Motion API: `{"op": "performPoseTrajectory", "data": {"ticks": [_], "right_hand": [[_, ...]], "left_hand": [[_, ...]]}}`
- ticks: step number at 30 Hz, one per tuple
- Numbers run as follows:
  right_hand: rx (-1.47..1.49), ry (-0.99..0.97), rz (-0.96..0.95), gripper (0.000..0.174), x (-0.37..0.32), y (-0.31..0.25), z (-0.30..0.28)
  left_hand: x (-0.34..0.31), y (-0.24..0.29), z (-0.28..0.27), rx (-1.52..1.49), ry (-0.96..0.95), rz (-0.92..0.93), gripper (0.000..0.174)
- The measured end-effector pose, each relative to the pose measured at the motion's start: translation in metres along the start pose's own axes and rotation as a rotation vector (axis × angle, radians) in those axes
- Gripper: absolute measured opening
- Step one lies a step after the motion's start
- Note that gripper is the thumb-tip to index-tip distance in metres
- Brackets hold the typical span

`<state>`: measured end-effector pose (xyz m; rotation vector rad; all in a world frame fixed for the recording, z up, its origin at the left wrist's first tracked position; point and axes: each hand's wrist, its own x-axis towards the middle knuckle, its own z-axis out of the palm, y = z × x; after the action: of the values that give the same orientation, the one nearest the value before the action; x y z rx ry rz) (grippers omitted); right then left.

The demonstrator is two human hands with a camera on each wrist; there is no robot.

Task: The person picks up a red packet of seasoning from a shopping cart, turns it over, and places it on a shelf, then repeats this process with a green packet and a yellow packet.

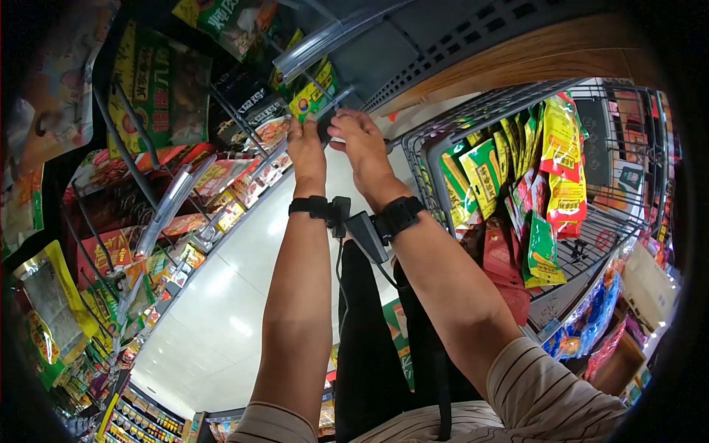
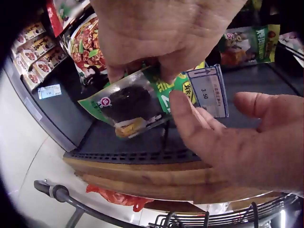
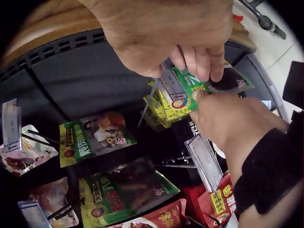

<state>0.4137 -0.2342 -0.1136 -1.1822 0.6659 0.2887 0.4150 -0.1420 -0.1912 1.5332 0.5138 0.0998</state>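
My left hand (image 2: pixel 166 33) pinches a green and yellow food packet (image 2: pixel 130 102) with a clear window showing dark contents. The packet hangs at a display hook, beside a price tag (image 2: pixel 209 92) marked 3.50. From the other side, my right hand (image 2: pixel 247 130) reaches in, its fingertips at the packet's yellow end and its thumb held apart. In the head view both hands, left (image 1: pixel 306 151) and right (image 1: pixel 358 140), are close together at the hook's end. The right wrist view shows similar yellow packets (image 3: pixel 164 109) behind the tag.
A wire shopping cart (image 1: pixel 436 177) holding many yellow, green and red packets (image 1: pixel 484 177) stands at the right. Hooks with more packets (image 1: pixel 162 88) and clear tag holders (image 1: pixel 173 203) fill the left. A wooden shelf edge (image 1: pixel 517 63) runs above the cart in the head view.
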Motion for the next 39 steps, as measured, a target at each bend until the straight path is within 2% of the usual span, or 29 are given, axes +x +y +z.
{"op": "performPoseTrajectory", "data": {"ticks": [1,4,8,9,11,12,14,16,19,20,23,26,27,29,32,34,36,39], "right_hand": [[0.003,0.005,-0.008,0.03,0.0,-0.001,0.001],[-0.063,-0.041,0.019,0.029,-0.003,-0.009,0.002],[-0.244,-0.141,0.072,0.025,-0.017,-0.042,0.01],[-0.244,-0.151,-0.024,0.024,-0.018,-0.047,0.013],[-0.24,-0.169,-0.215,0.023,-0.017,-0.054,0.023],[-0.359,-0.124,-0.323,0.023,-0.012,-0.056,0.027],[-0.596,-0.033,-0.542,0.024,0.005,-0.062,0.039],[-0.824,-0.038,-0.555,0.026,0.022,-0.064,0.047],[-1.125,-0.1,-0.504,0.028,0.058,-0.06,0.052],[-1.207,-0.091,-0.506,0.027,0.071,-0.053,0.055],[-1.336,-0.117,-0.497,0.035,0.073,-0.058,0.061],[-1.435,-0.179,-0.363,0.045,0.08,-0.057,0.065],[-1.48,-0.14,-0.472,0.045,0.08,-0.052,0.067],[-1.509,-0.255,-0.374,0.044,0.093,-0.056,0.068],[-1.366,-0.251,-0.502,0.041,0.087,-0.062,0.072],[-1.405,-0.313,-0.819,0.033,0.096,-0.057,0.076],[-1.174,-0.12,-0.681,0.02,0.078,-0.058,0.086],[-1.536,-0.301,-1.195,0.018,0.148,-0.021,0.077]], "left_hand": [[0.004,-0.006,0.002,-0.021,0.025,0.05,0.029],[0.012,-0.017,0.0,0.13,0.041,0.007,0.031],[0.02,-0.04,0.0,-0.19,0.02,-0.095,0.033],[0.024,-0.046,-0.001,-0.289,0.007,-0.123,0.034],[0.024,-0.058,0.0,-0.158,0.058,-0.052,0.035],[0.015,-0.048,0.004,0.071,0.122,0.047,0.037],[0.006,-0.033,0.0,0.183,0.122,0.047,0.041],[-0.001,-0.022,-0.01,-0.048,-0.013,-0.156,0.049],[-0.014,0.0,-0.008,-0.311,-0.011,-0.499,0.063],[-0.017,0.001,-0.008,-0.427,-0.102,-0.441,0.073],[-0.018,0.01,-0.004,-0.622,-0.114,-0.362,0.077],[-0.012,0.015,-0.002,-0.642,-0.163,-0.336,0.086],[-0.009,0.021,-0.001,-0.646,-0.182,-0.332,0.087],[-0.005,0.03,0.001,-0.594,-0.179,-0.325,0.093],[0.004,0.037,0.003,-0.585,-0.194,-0.299,0.096],[0.008,0.036,0.003,-0.563,-0.218,-0.274,0.098],[0.014,0.028,0.004,-0.576,-0.224,-0.241,0.096],[0.018,0.012,0.004,-0.73,-0.229,-0.258,0.084]]}}
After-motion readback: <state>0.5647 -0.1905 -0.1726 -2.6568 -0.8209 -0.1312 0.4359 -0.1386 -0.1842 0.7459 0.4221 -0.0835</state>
